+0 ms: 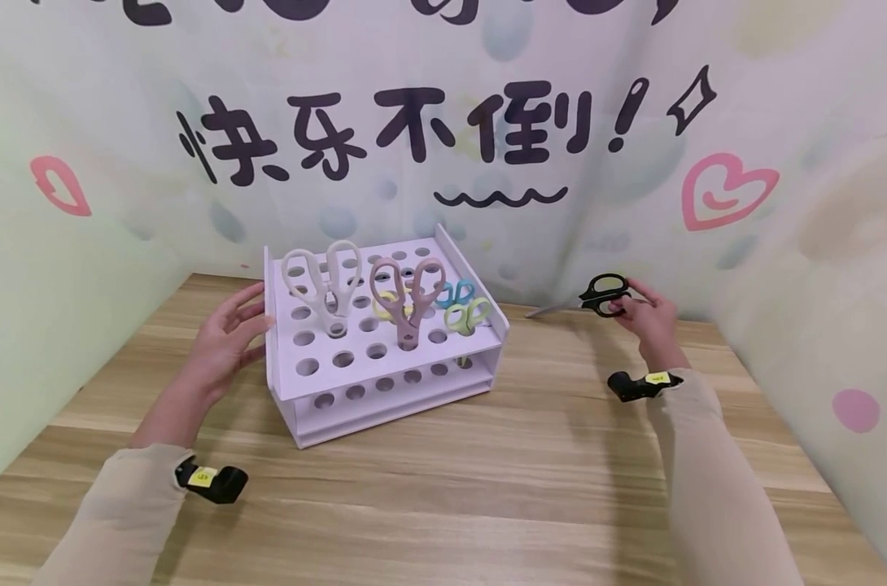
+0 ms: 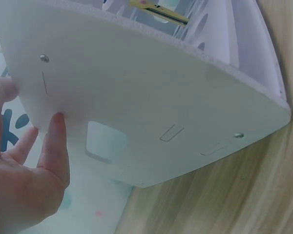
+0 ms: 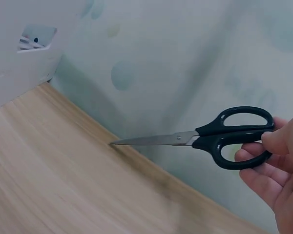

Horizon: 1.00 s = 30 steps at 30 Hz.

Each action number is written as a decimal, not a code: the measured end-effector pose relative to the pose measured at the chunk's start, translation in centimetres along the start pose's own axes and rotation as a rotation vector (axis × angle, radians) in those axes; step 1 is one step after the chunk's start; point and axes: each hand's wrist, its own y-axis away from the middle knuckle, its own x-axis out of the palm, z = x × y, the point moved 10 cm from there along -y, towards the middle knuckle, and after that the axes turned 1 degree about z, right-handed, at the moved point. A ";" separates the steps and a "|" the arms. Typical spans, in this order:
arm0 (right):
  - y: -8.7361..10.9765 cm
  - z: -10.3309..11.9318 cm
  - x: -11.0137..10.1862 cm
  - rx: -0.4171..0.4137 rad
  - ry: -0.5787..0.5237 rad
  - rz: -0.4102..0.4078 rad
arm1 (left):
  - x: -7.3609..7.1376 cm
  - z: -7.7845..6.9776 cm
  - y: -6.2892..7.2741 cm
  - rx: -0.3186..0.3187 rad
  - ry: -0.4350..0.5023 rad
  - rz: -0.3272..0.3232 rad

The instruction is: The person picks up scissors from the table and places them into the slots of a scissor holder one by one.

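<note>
A white rack with rows of round holes stands on the table. In it, handles up, are white scissors, mauve scissors and smaller yellow, blue and green ones. My left hand touches the rack's left side panel with its fingertips, the fingers mostly straight. To the right of the rack, my right hand pinches black-handled scissors by the handle loops. Their blades are together and point left toward the rack, the tip low by the table's back edge.
The wood-grain table stretches in front of the rack and to its right. A printed cloth backdrop rises behind the table, with cloth walls on both sides. Each wrist wears a black camera.
</note>
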 end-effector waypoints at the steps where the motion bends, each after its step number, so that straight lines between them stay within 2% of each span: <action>1: 0.1 0.3 0.2 -0.005 0.016 0.020 | 0.0 0.0 0.0 -0.001 0.002 0.001; 7: 0.6 2.4 1.6 -0.049 0.069 0.131 | 0.0 0.0 0.1 -0.001 0.020 0.001; 14: 1.9 4.8 3.6 -0.125 0.348 0.250 | 0.1 0.0 0.1 -0.001 0.022 0.003; 20: 3.5 6.4 5.5 -0.172 0.418 0.382 | 0.0 0.1 0.1 -0.001 0.022 0.000; 24: 4.9 7.3 6.8 -0.207 0.476 0.418 | -0.1 0.1 0.0 0.001 0.026 0.001; 30: 7.2 8.4 8.8 -0.282 0.631 0.424 | -0.1 0.2 0.0 -0.002 0.025 -0.003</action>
